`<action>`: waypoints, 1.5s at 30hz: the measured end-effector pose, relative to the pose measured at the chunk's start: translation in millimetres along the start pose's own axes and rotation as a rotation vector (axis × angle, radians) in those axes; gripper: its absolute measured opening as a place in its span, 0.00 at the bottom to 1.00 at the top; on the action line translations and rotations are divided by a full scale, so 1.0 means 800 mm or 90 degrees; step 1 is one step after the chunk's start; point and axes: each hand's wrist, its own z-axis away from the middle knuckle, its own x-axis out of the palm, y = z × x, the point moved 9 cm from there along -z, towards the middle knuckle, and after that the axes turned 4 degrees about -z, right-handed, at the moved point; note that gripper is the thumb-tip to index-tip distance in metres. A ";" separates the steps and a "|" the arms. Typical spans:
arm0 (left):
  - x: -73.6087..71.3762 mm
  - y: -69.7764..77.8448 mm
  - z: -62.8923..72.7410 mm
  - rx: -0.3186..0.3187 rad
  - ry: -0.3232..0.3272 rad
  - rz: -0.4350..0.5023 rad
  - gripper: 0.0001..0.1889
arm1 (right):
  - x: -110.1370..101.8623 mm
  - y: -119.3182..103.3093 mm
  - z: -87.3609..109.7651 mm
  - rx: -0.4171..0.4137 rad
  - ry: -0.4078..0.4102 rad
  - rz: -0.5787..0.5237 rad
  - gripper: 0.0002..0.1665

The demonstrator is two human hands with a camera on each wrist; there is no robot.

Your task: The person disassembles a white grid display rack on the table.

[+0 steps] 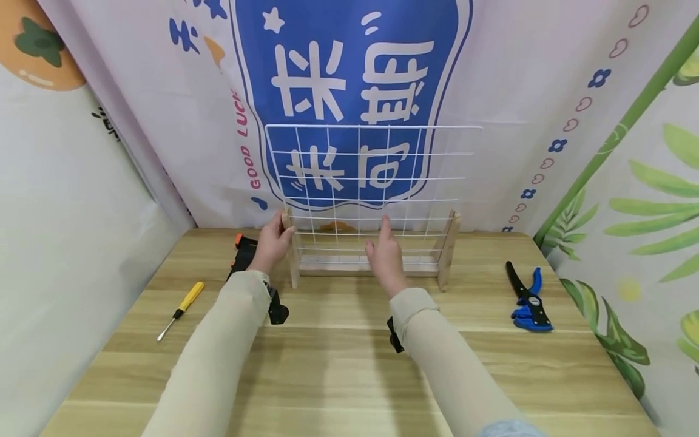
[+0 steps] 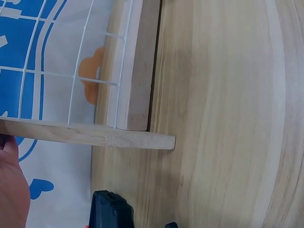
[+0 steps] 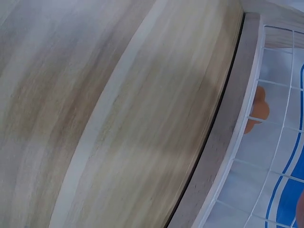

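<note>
A white wire grid [image 1: 358, 178] stands upright, leaning back, in a wooden frame at the far side of the table. Its left wooden post [image 1: 295, 261] is gripped near the top by my left hand [image 1: 272, 241]; the left wrist view shows part of that hand [image 2: 12, 190] at the post. My right hand [image 1: 386, 258] is at the grid's lower middle, its index finger pointing up against the wires; its other fingers are mostly hidden. Only a sliver of it shows in the right wrist view. A wooden crossbar [image 2: 142, 71] joins the left post to the right post [image 1: 449, 252].
A yellow-handled screwdriver [image 1: 188, 298] lies on the left of the wooden table [image 1: 338, 376]. Behind my left wrist is a black and orange tool [image 1: 244, 250], partly hidden. Blue and black wire strippers [image 1: 530, 301] lie on the right. A printed curtain [image 1: 207, 152] hangs behind.
</note>
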 end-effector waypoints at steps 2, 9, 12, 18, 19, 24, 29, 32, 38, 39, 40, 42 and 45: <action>-0.002 -0.002 0.004 -0.007 0.001 0.005 0.25 | 0.002 -0.001 0.001 -0.006 0.002 -0.001 0.41; -0.007 -0.007 0.018 -0.022 -0.014 0.014 0.26 | 0.005 -0.001 0.004 0.003 0.014 -0.008 0.43; -0.007 -0.008 0.024 -0.030 -0.026 0.026 0.30 | 0.004 0.003 0.007 0.022 0.029 -0.017 0.43; -0.005 -0.002 0.032 -0.047 -0.042 0.043 0.33 | -0.006 0.000 0.008 -0.014 0.084 -0.022 0.41; -0.006 -0.002 0.033 -0.055 -0.045 0.047 0.33 | -0.007 -0.001 0.008 -0.019 0.088 -0.026 0.41; -0.006 -0.007 0.043 -0.080 -0.052 0.068 0.35 | -0.007 0.002 0.010 -0.010 0.096 -0.033 0.41; -0.003 -0.008 0.052 -0.065 -0.038 0.083 0.35 | -0.007 0.008 0.015 0.004 0.101 -0.026 0.41; -0.003 -0.004 0.056 -0.051 -0.028 0.090 0.34 | -0.007 0.010 0.016 0.011 0.103 -0.018 0.43; -0.005 0.002 0.065 -0.038 -0.025 0.070 0.31 | -0.010 0.009 0.019 0.004 0.108 -0.003 0.44; -0.005 0.003 0.067 -0.038 -0.024 0.066 0.30 | -0.010 0.008 0.019 0.000 0.110 -0.003 0.43; -0.005 0.003 0.068 -0.037 -0.023 0.063 0.29 | -0.011 0.007 0.020 -0.004 0.112 0.000 0.43; -0.005 0.005 0.072 -0.033 -0.019 0.061 0.28 | -0.012 0.006 0.020 -0.011 0.118 0.006 0.42; -0.005 0.005 0.076 -0.029 -0.013 0.063 0.27 | -0.013 0.006 0.021 -0.010 0.122 0.009 0.41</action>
